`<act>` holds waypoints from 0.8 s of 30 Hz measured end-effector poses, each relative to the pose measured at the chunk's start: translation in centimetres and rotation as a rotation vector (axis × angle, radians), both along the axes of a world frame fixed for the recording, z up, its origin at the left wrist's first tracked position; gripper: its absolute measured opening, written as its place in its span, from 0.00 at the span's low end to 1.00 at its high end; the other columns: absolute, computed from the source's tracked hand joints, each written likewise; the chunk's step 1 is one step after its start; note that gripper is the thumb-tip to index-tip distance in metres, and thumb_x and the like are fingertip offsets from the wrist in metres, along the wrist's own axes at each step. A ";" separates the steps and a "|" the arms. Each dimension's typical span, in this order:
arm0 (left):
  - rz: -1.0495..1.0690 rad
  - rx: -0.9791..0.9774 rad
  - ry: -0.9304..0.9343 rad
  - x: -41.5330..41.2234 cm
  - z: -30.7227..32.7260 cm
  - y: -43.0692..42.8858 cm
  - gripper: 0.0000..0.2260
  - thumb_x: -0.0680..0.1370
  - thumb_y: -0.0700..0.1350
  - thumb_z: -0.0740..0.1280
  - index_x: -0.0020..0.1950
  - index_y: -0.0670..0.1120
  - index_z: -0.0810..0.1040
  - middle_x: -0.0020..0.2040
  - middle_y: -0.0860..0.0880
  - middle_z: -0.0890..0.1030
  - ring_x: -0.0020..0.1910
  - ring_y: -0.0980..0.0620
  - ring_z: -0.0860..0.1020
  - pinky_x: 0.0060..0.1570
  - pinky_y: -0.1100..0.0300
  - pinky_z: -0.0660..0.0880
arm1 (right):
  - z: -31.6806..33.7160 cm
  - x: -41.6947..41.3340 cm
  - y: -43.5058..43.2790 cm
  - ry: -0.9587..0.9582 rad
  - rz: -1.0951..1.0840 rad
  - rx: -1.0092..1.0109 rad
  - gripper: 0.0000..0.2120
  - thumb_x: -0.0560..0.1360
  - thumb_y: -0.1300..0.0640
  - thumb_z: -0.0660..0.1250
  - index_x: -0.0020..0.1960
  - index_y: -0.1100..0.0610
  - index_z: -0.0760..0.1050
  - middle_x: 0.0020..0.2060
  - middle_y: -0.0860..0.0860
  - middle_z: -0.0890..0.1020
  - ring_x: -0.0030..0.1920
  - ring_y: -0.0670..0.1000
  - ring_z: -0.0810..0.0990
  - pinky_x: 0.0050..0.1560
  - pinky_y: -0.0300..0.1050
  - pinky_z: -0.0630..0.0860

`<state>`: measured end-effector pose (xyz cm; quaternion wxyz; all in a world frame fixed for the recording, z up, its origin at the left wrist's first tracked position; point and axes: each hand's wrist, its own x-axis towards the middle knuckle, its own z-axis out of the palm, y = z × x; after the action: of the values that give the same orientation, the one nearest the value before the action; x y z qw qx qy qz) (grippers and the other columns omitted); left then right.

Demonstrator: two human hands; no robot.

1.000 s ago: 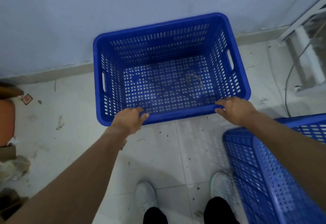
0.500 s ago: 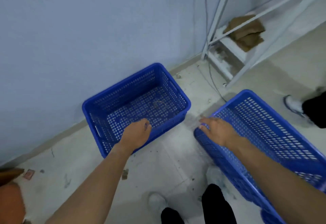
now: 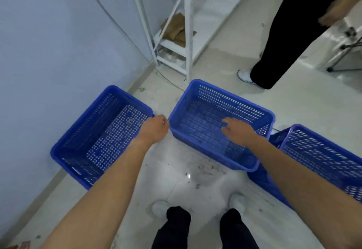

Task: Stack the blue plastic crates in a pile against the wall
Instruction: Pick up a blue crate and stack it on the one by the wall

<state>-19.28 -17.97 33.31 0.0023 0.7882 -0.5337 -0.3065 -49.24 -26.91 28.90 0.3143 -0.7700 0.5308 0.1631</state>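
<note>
One blue perforated crate stands on the floor against the wall on the left. A second blue crate sits to its right, a narrow gap apart. The third crate lies at the right edge, partly under my right forearm. My left hand hovers in the gap between the first two crates, fingers loosely curled, holding nothing. My right hand is over the inside of the middle crate, fingers spread and empty.
A white metal shelf rack with brown cardboard on it stands behind the crates by the wall. Another person in black trousers stands at the back right. A tripod stand is at the far right. My feet are on the dusty floor.
The view has swung right. Both hands have let go of the crate by the wall. My right hand moved over the middle crate and my left hand came to the gap.
</note>
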 end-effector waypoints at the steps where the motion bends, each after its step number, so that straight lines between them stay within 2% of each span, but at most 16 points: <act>1: 0.021 0.017 0.016 -1.7 0.3 -0.3 0.10 0.81 0.47 0.57 0.44 0.45 0.73 0.49 0.41 0.83 0.49 0.39 0.79 0.48 0.51 0.74 | -0.1 -2.1 -0.1 0.000 -0.019 0.017 0.25 0.84 0.47 0.54 0.78 0.54 0.59 0.72 0.56 0.70 0.65 0.60 0.74 0.63 0.59 0.72; 5: 0.006 0.054 0.052 -9.1 1.4 -1.9 0.11 0.80 0.48 0.58 0.46 0.46 0.77 0.48 0.42 0.84 0.42 0.45 0.77 0.44 0.55 0.73 | -0.7 -10.1 -0.6 -0.009 -0.102 0.060 0.24 0.83 0.48 0.55 0.76 0.56 0.62 0.69 0.57 0.72 0.62 0.60 0.75 0.61 0.56 0.73; 11: -0.206 0.243 0.045 -18.1 0.9 -2.7 0.13 0.80 0.51 0.59 0.57 0.46 0.78 0.55 0.44 0.83 0.51 0.43 0.79 0.46 0.54 0.73 | -1.8 -17.5 -0.2 0.014 -0.130 0.123 0.22 0.83 0.48 0.53 0.73 0.58 0.63 0.62 0.59 0.76 0.53 0.59 0.78 0.53 0.53 0.76; 15: -0.213 0.274 0.033 -21.1 -0.8 -4.1 0.14 0.81 0.50 0.58 0.57 0.45 0.78 0.57 0.42 0.82 0.55 0.40 0.78 0.54 0.50 0.76 | -1.7 -19.6 -1.0 0.014 -0.129 0.134 0.23 0.82 0.48 0.54 0.72 0.59 0.65 0.66 0.60 0.74 0.61 0.61 0.76 0.59 0.54 0.75; 18: -0.171 0.284 0.060 -21.8 -3.4 -5.2 0.12 0.81 0.50 0.59 0.54 0.45 0.78 0.57 0.41 0.81 0.56 0.39 0.77 0.57 0.46 0.76 | -2.5 -20.2 -2.3 0.024 -0.110 0.173 0.24 0.83 0.48 0.53 0.75 0.59 0.62 0.71 0.60 0.70 0.66 0.62 0.73 0.63 0.56 0.73; 24: -0.135 0.315 0.117 -21.6 -10.1 -7.8 0.13 0.82 0.47 0.57 0.45 0.42 0.77 0.46 0.40 0.80 0.48 0.39 0.79 0.50 0.48 0.76 | -6.1 -19.4 -5.8 0.021 -0.170 0.141 0.21 0.83 0.50 0.53 0.74 0.57 0.64 0.65 0.59 0.74 0.57 0.62 0.76 0.58 0.59 0.75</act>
<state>-40.93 -25.79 23.17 -0.1109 0.7220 -0.5297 -0.4310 -68.69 -32.69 22.83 0.3749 -0.6963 0.5847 0.1810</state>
